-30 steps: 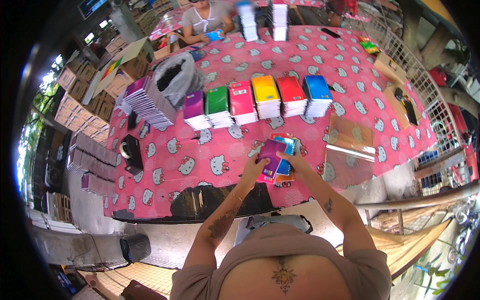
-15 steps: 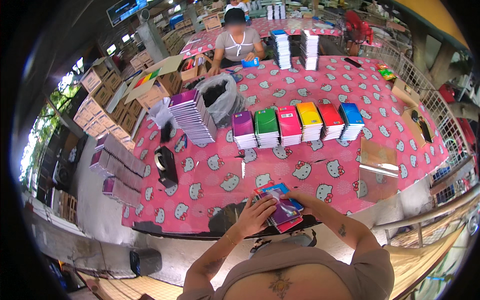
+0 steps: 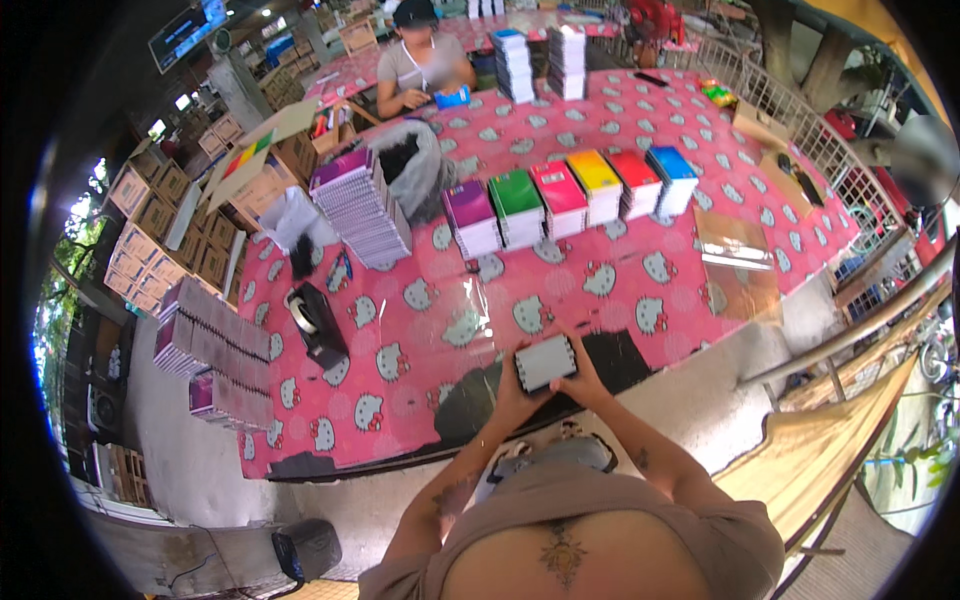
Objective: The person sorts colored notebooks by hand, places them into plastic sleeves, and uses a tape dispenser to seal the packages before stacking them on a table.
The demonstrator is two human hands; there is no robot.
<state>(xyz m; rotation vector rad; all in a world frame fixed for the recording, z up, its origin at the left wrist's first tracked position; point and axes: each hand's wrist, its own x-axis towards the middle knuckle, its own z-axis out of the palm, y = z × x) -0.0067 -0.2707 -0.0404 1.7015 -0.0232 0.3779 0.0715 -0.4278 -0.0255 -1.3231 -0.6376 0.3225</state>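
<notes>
now both hands, left [image 3: 512, 392] & right [image 3: 583, 378], grip clamped on notebook stack [image 3: 545, 361].

1 head cam, fisheye, looks down on pink table [image 3: 600, 290].

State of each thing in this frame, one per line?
Small stack of notebooks: gripped at both ends, edge up, above the table edge.
Left hand: closed on the stack.
Right hand: closed on the stack.
Six coloured notebook stacks: upright in a row.
Tape dispenser: resting on the pink tablecloth.
</notes>
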